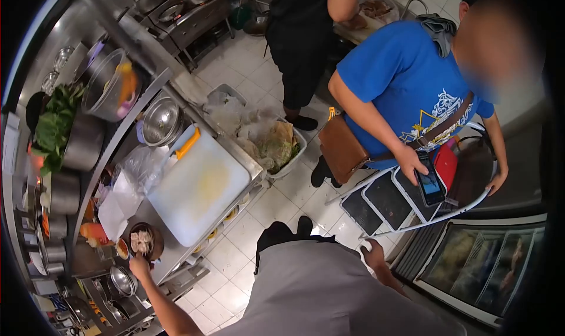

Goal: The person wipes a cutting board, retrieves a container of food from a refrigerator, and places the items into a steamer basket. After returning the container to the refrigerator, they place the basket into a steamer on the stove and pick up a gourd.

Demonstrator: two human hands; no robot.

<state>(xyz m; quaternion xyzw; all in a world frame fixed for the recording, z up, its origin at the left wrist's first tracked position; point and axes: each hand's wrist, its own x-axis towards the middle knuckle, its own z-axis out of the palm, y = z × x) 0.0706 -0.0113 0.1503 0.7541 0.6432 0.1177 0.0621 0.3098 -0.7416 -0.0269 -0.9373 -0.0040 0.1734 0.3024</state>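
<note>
The steel counter [176,250] carries a large white rectangular cutting board [197,189], smooth, with a faint yellow stain. Near its corner sits a small round dark bowl [145,242] of pale lumpy food. The left hand [140,267] touches the bowl's near rim; finger spread cannot be told. The right hand [373,255] hangs loosely curled beside the grey apron [329,289], holding nothing.

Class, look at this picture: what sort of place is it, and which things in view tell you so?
Most likely a restaurant or commercial kitchen. A steel counter carries a large white cutting board, metal pots and a steel mixing bowl stand on shelves, and the left hand touches a bowl of food.
</note>
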